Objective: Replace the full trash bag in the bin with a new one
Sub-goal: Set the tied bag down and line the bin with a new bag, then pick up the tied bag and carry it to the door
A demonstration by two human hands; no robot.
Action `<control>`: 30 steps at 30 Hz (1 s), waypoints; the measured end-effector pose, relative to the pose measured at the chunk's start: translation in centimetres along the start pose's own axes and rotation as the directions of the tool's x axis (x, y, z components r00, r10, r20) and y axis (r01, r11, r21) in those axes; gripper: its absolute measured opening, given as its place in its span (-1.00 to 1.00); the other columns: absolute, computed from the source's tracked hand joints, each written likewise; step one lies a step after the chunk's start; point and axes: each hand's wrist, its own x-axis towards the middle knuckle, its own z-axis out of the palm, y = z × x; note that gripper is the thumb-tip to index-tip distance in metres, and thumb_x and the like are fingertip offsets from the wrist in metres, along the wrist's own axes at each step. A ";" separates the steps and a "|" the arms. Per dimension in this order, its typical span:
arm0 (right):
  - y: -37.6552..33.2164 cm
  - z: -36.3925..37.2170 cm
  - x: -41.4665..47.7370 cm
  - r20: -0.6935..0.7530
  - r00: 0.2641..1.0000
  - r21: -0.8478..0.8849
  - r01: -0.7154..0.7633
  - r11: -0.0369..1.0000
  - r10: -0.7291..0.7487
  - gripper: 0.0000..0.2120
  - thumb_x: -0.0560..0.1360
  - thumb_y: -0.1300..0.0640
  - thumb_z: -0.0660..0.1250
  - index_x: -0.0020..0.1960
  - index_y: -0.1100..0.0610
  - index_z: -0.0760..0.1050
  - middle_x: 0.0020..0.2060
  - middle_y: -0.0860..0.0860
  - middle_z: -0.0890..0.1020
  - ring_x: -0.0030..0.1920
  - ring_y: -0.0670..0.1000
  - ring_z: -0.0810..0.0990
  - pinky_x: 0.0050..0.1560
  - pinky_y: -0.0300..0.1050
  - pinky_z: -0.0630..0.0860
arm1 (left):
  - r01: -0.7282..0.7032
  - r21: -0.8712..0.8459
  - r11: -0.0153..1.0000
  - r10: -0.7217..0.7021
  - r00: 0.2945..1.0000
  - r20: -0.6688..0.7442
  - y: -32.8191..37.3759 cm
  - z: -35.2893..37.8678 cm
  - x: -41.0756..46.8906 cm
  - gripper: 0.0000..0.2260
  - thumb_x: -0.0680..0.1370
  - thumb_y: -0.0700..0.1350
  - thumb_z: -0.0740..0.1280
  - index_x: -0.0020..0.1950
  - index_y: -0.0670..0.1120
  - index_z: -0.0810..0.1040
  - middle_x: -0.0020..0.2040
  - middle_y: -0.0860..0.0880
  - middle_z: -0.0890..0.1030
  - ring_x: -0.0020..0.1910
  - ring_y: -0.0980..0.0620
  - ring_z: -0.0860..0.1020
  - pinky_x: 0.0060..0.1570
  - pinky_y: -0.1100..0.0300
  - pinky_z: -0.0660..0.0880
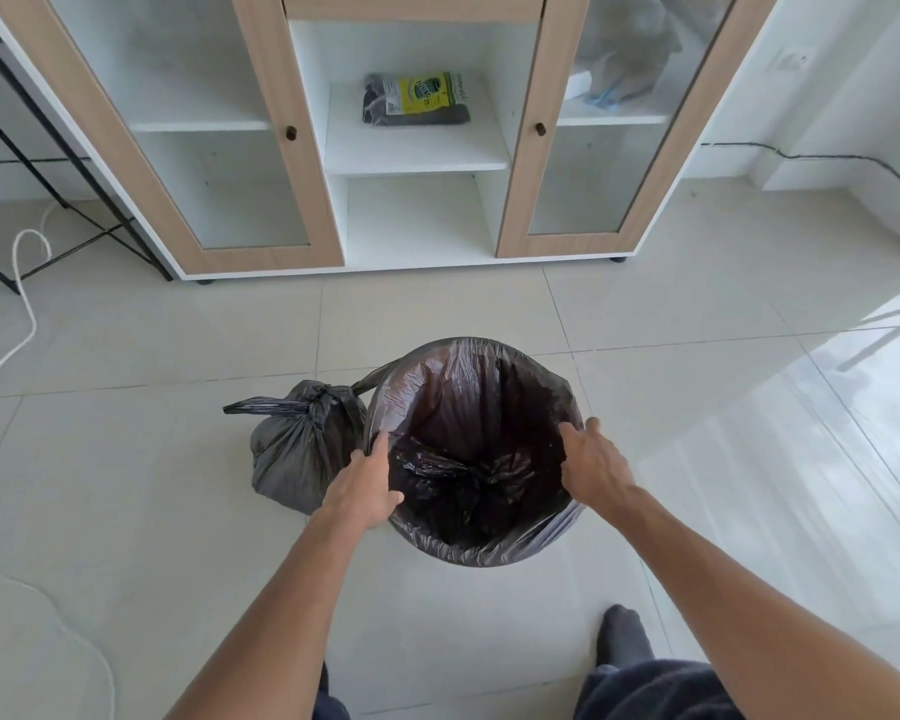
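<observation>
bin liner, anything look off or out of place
Nothing visibly spilled or torn. The liner is folded over the rim, but its bottom lies bunched rather than spread, and a loose strip sticks out at the far-left rim toward the tied full bag on the floor.

Knotted full black bag (302,449) sits just beside the bin (489,407), whose rim wears a new black liner (489,548).
</observation>
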 end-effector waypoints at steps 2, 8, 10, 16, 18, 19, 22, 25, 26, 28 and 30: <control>0.3 0.5 0.4 0.012 1.000 0.056 0.025 0.998 -0.026 -0.82 0.52 0.34 0.24 0.11 0.20 0.39 0.09 0.17 0.38 -0.33 0.12 0.43 -0.28 -0.07 0.44 | 0.000 -0.052 0.999 0.000 1.000 -0.007 0.0 0.0 0.4 -0.18 0.54 -0.09 0.42 0.62 -0.01 -0.05 0.39 -0.23 0.38 0.26 -0.22 0.52 0.24 -0.02 0.46; 0.2 0.5 1.8 -0.015 0.999 0.156 0.048 0.987 -0.047 -0.79 0.55 0.27 0.21 0.18 0.19 0.40 0.15 0.15 0.36 -0.15 0.22 0.58 -0.23 0.05 0.53 | -0.001 -0.088 0.996 -0.003 0.999 -0.047 -0.4 -0.5 1.2 -0.19 0.53 -0.11 0.44 0.62 -0.04 0.00 0.39 -0.24 0.38 0.26 -0.19 0.52 0.26 0.00 0.45; -0.2 0.3 1.8 0.000 1.000 0.162 0.029 0.986 -0.029 -0.75 0.56 0.17 0.24 0.23 0.18 0.36 0.20 0.16 0.33 -0.04 0.22 0.55 -0.20 0.02 0.49 | -0.004 -0.096 0.995 0.001 0.999 -0.039 -0.6 -0.4 1.2 -0.21 0.54 -0.07 0.42 0.62 -0.02 0.00 0.38 -0.23 0.39 0.25 -0.19 0.53 0.24 -0.02 0.47; -2.3 -0.8 0.5 -0.141 0.983 0.081 0.128 0.988 -0.116 -0.44 0.56 0.10 0.27 0.51 0.13 0.18 0.48 0.22 0.17 0.41 0.24 0.29 0.33 0.09 0.37 | -0.068 -0.195 0.978 0.033 0.984 -0.176 -1.8 -1.6 -0.5 -0.44 0.61 0.03 0.27 0.58 0.01 0.18 0.36 -0.10 0.46 0.29 -0.11 0.50 0.21 -0.01 0.48; -3.3 -1.5 0.1 -0.178 0.970 0.079 0.185 0.979 -0.169 -0.42 0.58 0.06 0.26 0.54 0.13 0.17 0.51 0.21 0.17 0.47 0.23 0.24 0.41 0.10 0.28 | -0.070 -0.243 0.967 0.009 0.969 -0.246 -2.9 -2.3 -1.3 -0.49 0.62 0.01 0.26 0.55 0.01 0.25 0.36 -0.08 0.49 0.30 -0.07 0.51 0.21 -0.03 0.49; -4.0 -1.9 0.1 -0.180 0.966 0.094 0.206 0.974 -0.187 -0.43 0.59 0.04 0.25 0.54 0.12 0.18 0.51 0.20 0.18 0.48 0.23 0.24 0.42 0.11 0.27 | -0.063 -0.283 0.957 -0.018 0.961 -0.275 -3.5 -2.8 -1.6 -0.51 0.61 -0.01 0.26 0.53 -0.01 0.28 0.37 -0.07 0.50 0.32 -0.07 0.50 0.24 -0.04 0.48; -6.9 -3.2 0.8 -0.170 0.947 0.119 0.294 0.948 -0.272 -0.46 0.60 0.00 0.21 0.53 0.12 0.21 0.50 0.18 0.23 0.49 0.21 0.23 0.44 0.12 0.26 | -0.045 -0.384 0.922 -0.106 0.926 -0.363 -5.5 -4.7 -1.5 -0.55 0.61 -0.09 0.29 0.50 -0.09 0.37 0.40 -0.10 0.50 0.37 -0.08 0.47 0.32 -0.02 0.42; -11.2 -4.9 2.5 -0.212 0.903 0.123 0.403 0.907 -0.373 -0.50 0.60 0.00 0.21 0.49 0.12 0.26 0.44 0.15 0.34 0.46 0.17 0.28 0.38 0.12 0.34 | -0.028 -0.325 0.945 -0.124 0.891 -0.437 -7.1 -6.8 -0.1 -0.57 0.61 -0.11 0.27 0.48 -0.10 0.38 0.38 -0.09 0.50 0.37 -0.09 0.45 0.33 0.01 0.39; -13.0 -5.3 3.3 -0.223 0.892 0.138 0.429 0.893 -0.395 -0.52 0.60 0.01 0.21 0.48 0.12 0.28 0.41 0.14 0.37 0.44 0.16 0.29 0.35 0.11 0.38 | -0.019 -0.302 0.953 -0.122 0.888 -0.444 -7.7 -7.3 0.6 -0.57 0.61 -0.11 0.27 0.48 -0.10 0.37 0.37 -0.09 0.50 0.37 -0.10 0.44 0.32 0.01 0.39; -16.9 -6.0 5.2 -0.205 0.881 0.176 0.463 0.869 -0.427 -0.54 0.59 0.06 0.21 0.47 0.13 0.32 0.37 0.13 0.40 0.41 0.15 0.31 0.28 0.10 0.44 | 0.009 -0.230 0.973 -0.113 0.890 -0.441 -8.8 -8.2 2.4 -0.59 0.62 -0.10 0.27 0.47 -0.12 0.39 0.33 -0.11 0.53 0.36 -0.11 0.44 0.40 0.01 0.30; -20.8 -5.7 7.8 -0.148 0.873 0.190 0.485 0.853 -0.464 -0.55 0.59 0.08 0.21 0.46 0.15 0.35 0.37 0.13 0.42 0.39 0.14 0.35 0.26 0.10 0.47 | 0.025 -0.100 0.995 -0.068 0.888 -0.454 -10.0 -8.3 4.5 -0.63 0.62 -0.09 0.26 0.42 -0.14 0.43 0.28 -0.11 0.56 0.40 -0.09 0.39 0.52 0.02 0.08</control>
